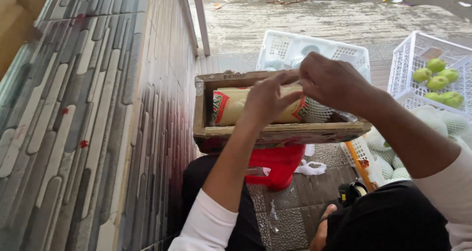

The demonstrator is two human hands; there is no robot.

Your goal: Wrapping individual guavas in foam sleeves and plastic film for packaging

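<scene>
While both hands worked above the wooden crate (275, 131), the left hand (268, 101) had its fingers pinched together on a thin clear plastic film (290, 79), and the right hand (332, 81) curled narrowly onto the same film from the other side — the two hands nearly touching. Directly beneath them, inside the crate, lay a yellow plastic bag (231, 106) with red printing, and just to its right a fruit wrapped in white foam netting (318, 112). The crate rested on something red (280, 165) — a plastic stool or tub, which one could not be told. A loose piece of white foam net (310, 168) lay on the tiled floor beside it. Behind the crate stood a white plastic basket (339, 52). Another white basket (408, 66) at the far right held green guavas (437, 76), and a heap of net-wrapped fruits (437, 123) sat near the right forearm. A grey brick-patterned wall (88, 123) ran along the left side.
</scene>
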